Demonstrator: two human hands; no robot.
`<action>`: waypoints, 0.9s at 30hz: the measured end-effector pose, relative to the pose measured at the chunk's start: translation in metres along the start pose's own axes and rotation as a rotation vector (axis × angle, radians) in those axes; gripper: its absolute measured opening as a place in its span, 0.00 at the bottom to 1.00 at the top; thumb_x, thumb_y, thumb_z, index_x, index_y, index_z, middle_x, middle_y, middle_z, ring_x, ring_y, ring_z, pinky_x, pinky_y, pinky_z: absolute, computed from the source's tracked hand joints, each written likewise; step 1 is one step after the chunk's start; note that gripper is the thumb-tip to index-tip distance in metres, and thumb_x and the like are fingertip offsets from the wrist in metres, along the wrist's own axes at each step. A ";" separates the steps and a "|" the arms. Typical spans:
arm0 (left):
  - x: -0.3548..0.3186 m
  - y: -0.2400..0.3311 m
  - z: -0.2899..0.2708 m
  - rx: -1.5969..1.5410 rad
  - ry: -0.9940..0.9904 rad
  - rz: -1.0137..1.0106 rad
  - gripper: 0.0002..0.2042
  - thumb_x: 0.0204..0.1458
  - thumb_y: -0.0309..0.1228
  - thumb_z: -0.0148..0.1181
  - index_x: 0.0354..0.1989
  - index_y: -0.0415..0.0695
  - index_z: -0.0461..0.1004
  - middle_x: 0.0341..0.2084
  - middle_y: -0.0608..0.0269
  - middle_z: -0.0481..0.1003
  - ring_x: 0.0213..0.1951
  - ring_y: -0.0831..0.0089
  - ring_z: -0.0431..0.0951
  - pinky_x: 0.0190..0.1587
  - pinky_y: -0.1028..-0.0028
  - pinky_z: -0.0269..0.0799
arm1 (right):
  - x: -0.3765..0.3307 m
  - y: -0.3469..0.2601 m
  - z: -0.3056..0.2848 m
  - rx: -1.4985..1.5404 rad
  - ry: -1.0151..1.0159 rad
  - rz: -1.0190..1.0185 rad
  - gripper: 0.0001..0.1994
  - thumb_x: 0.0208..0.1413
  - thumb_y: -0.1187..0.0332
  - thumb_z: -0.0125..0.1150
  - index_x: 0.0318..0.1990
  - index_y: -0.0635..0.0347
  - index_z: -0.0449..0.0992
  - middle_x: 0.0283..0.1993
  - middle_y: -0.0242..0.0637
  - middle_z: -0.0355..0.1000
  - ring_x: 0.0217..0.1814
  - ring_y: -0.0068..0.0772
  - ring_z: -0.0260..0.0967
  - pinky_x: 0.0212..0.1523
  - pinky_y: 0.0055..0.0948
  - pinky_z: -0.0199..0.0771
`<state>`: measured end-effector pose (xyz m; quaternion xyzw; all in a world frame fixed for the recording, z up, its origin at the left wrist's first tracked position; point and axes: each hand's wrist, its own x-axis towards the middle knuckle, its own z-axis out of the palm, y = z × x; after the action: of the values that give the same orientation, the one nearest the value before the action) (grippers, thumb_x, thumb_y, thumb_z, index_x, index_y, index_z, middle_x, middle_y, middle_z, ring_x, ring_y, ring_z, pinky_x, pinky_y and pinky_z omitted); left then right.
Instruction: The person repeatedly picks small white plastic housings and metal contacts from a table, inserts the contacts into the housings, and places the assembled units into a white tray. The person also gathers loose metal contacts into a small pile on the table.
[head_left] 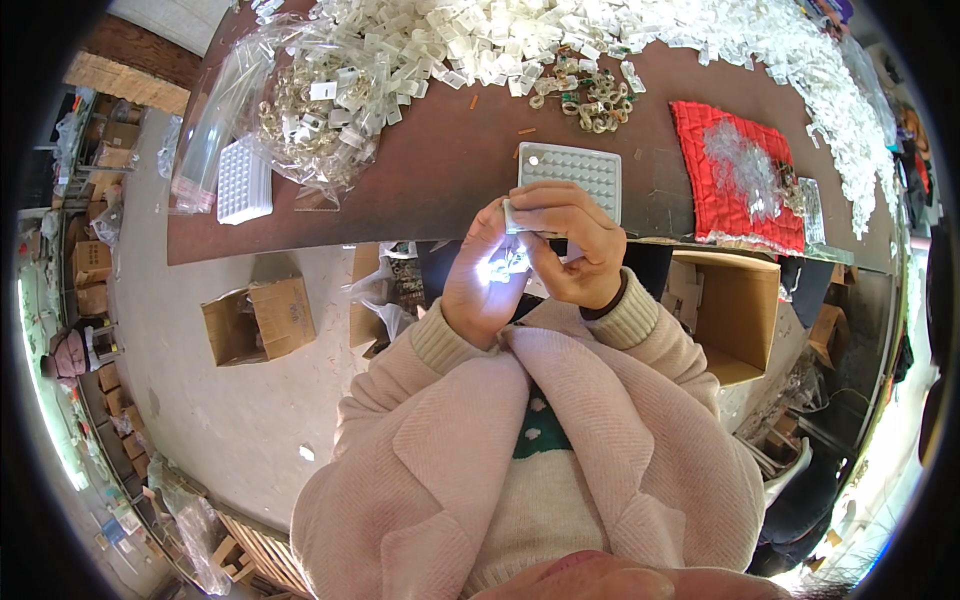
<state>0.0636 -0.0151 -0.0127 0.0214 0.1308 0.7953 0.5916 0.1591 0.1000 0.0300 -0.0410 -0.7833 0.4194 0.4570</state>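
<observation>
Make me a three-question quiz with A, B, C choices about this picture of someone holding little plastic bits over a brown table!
1. Where is the red quilted cloth?
A. On the brown table, to the person's right
B. On the floor
C. In a cardboard box

2. How many white dimpled plastic trays lie on the table?
A. None
B. Two
C. Five

3. What are the two hands doing?
A. Resting flat on the table
B. Holding a small clear plastic piece together
C. Hanging at the person's sides

Answers:
1 A: the cloth lies on the table's right part.
2 B: one tray is left, one tray is beyond the hands.
3 B: the left hand and right hand pinch the piece.
</observation>
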 end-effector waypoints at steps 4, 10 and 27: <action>0.001 -0.003 0.000 -0.044 -0.184 -0.033 0.17 0.68 0.40 0.52 0.60 0.47 0.69 0.55 0.63 0.73 0.59 0.66 0.71 0.66 0.59 0.64 | -0.003 -0.001 0.006 0.093 0.067 0.043 0.12 0.48 0.85 0.59 0.41 0.64 0.78 0.46 0.44 0.78 0.50 0.46 0.77 0.49 0.36 0.78; 0.000 -0.006 0.010 0.104 0.200 0.058 0.15 0.64 0.40 0.58 0.53 0.45 0.71 0.48 0.64 0.75 0.52 0.72 0.76 0.56 0.65 0.74 | -0.009 -0.001 -0.012 -0.221 -0.089 -0.115 0.15 0.50 0.78 0.67 0.48 0.61 0.79 0.54 0.43 0.76 0.56 0.47 0.75 0.54 0.41 0.75; 0.015 -0.013 0.018 0.240 0.135 -0.028 0.08 0.65 0.34 0.57 0.39 0.41 0.72 0.34 0.60 0.75 0.33 0.75 0.66 0.43 0.71 0.64 | -0.079 0.086 -0.216 -0.966 0.318 0.589 0.08 0.53 0.71 0.68 0.41 0.58 0.84 0.35 0.47 0.76 0.38 0.50 0.77 0.38 0.40 0.76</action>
<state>0.0746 0.0062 -0.0004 0.0365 0.2650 0.7652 0.5856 0.3393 0.2537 -0.0340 -0.5231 -0.7631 0.1129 0.3624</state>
